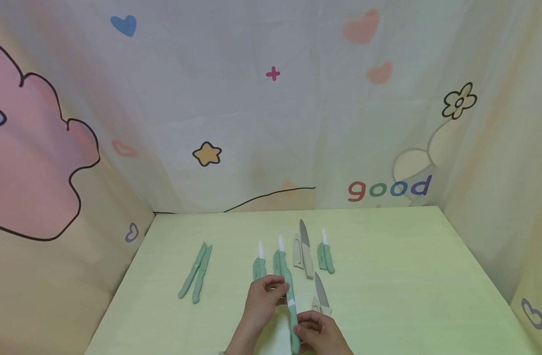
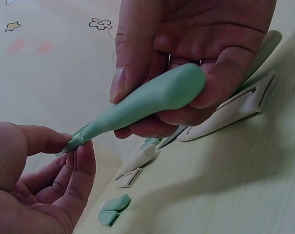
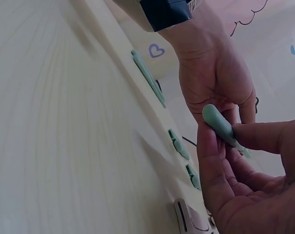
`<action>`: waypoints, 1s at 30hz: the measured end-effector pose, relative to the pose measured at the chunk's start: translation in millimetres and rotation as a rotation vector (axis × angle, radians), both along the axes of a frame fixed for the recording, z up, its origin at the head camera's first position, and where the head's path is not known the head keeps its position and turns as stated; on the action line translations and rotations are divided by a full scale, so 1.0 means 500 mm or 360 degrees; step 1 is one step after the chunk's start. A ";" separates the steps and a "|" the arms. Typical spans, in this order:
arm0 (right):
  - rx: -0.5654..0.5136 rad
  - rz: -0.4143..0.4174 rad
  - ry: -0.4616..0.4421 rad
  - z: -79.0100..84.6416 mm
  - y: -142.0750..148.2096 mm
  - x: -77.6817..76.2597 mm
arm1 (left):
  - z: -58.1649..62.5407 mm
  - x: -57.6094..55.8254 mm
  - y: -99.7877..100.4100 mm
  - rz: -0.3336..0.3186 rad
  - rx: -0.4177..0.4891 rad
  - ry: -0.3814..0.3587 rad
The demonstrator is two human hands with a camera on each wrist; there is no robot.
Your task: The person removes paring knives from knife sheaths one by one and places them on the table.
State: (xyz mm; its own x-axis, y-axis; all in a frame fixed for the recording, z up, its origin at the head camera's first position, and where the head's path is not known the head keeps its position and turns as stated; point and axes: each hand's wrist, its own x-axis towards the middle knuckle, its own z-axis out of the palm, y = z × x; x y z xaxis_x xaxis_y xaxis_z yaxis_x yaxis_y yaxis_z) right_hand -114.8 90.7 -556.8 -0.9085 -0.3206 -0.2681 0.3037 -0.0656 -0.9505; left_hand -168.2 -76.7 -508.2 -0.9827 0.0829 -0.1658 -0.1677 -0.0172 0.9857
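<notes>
- Two green knives (image 1: 200,281) lie on the left.
- The left hand (image 1: 263,301) pinches a green sheath (image 1: 289,281).
- The green knife (image 1: 293,323) is raised, near middle (some white shows below the sheath).
- The right hand (image 1: 319,333) has fingers clamped on its handle.
- Far right, a white-bladed knife (image 1: 328,260).

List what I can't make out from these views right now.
Head view: lower ends of the leftmost white-bladed knife and the green sheath beside it, behind the left hand.
Head view: handle end of the lower grey-bladed knife, behind the right hand.
Left wrist view: far end of the held green knife, largely behind the left hand.
Right wrist view: beige sheath, cut off by the bottom edge.
</notes>
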 end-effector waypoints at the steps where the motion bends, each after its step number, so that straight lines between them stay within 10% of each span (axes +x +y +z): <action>1: -0.0005 0.0000 0.0004 0.000 -0.001 0.001 | 0.000 0.000 0.000 0.0003 0.0000 0.0003; 16: 0.0023 0.0010 -0.0053 -0.005 -0.004 0.004 | -0.039 -0.020 -0.007 0.0037 0.0021 -0.0008; 30: 0.0056 0.0049 -0.0023 0.002 0.000 0.010 | -0.009 -0.010 -0.010 0.0067 0.0065 -0.0006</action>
